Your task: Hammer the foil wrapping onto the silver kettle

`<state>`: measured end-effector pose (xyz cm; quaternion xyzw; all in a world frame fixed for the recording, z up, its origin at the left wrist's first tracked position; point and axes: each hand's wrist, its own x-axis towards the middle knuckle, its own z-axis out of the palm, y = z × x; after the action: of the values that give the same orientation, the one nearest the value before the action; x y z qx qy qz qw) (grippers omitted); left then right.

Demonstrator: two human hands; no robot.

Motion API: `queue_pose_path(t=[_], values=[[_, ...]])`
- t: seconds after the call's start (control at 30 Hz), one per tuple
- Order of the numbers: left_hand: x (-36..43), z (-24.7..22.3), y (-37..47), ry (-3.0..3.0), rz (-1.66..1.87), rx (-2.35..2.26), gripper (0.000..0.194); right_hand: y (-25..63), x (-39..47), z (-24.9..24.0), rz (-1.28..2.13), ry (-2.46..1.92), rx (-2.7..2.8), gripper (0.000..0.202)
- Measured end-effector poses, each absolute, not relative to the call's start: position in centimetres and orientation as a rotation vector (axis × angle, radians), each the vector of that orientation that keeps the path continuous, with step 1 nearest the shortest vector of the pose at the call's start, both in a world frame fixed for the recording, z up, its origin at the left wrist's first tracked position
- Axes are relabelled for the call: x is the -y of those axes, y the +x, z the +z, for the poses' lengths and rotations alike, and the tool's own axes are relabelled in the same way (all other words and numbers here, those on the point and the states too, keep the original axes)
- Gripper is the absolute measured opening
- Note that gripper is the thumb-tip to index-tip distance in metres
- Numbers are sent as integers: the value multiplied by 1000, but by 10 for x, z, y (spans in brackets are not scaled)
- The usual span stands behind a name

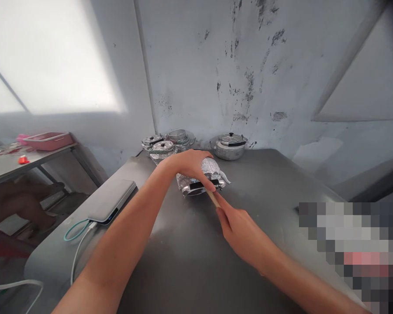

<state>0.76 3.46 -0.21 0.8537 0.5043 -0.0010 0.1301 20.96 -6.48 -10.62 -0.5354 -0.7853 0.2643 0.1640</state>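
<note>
From my remote feed, I see my left hand (192, 165) clasping the kettle (211, 168), thumb across its near side, the other fingers partly hidden. The kettle is tilted above the middle of the gray table (190, 266), its mouth toward me; I can't tell if it touches. My right hand's (237, 220) fingers pinch a wooden stick (213, 199) beside the black handle (197, 185). A lidded pot (229, 151) sits behind, near the wall (190, 56).
</note>
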Motion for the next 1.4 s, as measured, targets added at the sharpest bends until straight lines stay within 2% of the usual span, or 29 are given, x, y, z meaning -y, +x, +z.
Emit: queue_pose_path(t=[0.5, 1.4], values=[[-34, 0, 7, 2480, 46, -1441, 107, 210, 68, -101, 785, -1550, 2260, 54], [-36, -2, 6, 2489, 21, -1445, 112, 206, 73, -105, 700, -1601, 2274, 57]])
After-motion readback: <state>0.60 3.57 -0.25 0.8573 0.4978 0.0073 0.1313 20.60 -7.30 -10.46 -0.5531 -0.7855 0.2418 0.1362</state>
